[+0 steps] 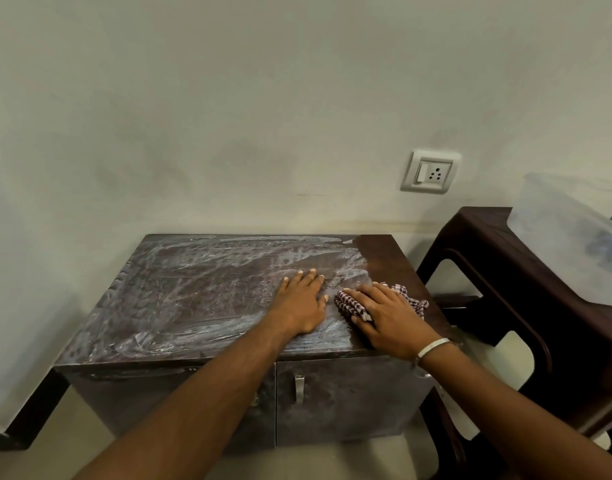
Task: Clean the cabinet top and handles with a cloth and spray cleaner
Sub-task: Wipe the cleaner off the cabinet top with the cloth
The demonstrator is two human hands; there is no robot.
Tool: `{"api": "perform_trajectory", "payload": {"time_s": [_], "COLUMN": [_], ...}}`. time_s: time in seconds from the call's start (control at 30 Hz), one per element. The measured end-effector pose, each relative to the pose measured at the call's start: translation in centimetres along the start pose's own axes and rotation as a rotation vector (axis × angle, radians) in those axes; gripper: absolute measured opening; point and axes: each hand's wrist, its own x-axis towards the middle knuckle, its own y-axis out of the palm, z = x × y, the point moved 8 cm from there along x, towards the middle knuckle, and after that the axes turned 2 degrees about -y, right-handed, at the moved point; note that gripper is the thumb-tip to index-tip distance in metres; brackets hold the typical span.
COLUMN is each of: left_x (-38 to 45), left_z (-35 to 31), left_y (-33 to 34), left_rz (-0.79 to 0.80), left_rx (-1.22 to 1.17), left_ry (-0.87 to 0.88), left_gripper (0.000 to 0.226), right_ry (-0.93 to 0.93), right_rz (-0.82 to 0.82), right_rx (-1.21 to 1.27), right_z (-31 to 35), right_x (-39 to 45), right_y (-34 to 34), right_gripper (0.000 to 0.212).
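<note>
Head view, looking down on a low dark cabinet pushed against a pale plaster wall. Flat rectangular top, wood-grain laminate, smeared nearly all over with whitish streaky film; only a narrow strip along the right edge dark and glossy. Left hand flat on the top right of centre, fingers straight and close together, palm down, holding nothing. Right hand just beside it, pressing down on a crumpled checked cloth, maroon and white, woven; fingers laid over the cloth and slightly bent, thumb side near the front edge. Cloth bunched at the boundary between film and clean strip, a loose corner poking out toward the right edge. Silver bangle round the right wrist. Front of the cabinet: two doors, dull and blotchy, a slim metal handle upright on the right door, a second handle mostly hidden behind the left forearm. Open room on the top to the left and back of the hands. To the right, close by, a dark brown plastic stool with rounded cut-outs, carrying a clear plastic box. White socket plate on the wall above the gap between them. Dark skirting edge at the lower left
</note>
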Motion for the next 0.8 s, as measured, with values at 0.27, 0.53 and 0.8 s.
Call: {"api": "perform_trajectory", "payload": {"time_s": [0.27,0.53,0.8], "left_x": [0.3,0.6,0.8], "left_z": [0.3,0.6,0.9], "left_y": [0.0,-0.2,-0.3], "left_rz": [0.007,0.001,0.001], "left_rx": [-0.023,-0.007,-0.012], "left_ry": [-0.003,-0.005,-0.008], "left_gripper": [0.058,0.058,0.057], "right_ry": [0.133,0.028,0.131], "right_rz": [0.012,0.006,0.025], "right_rx": [0.011,0.018,0.01], "right_z": [-1.6,-1.4,-1.5], "right_x": [2.0,1.3,4.0], "right_y": [0.2,0.4,0.6], "right_gripper": [0.056,0.055,0.056]}}
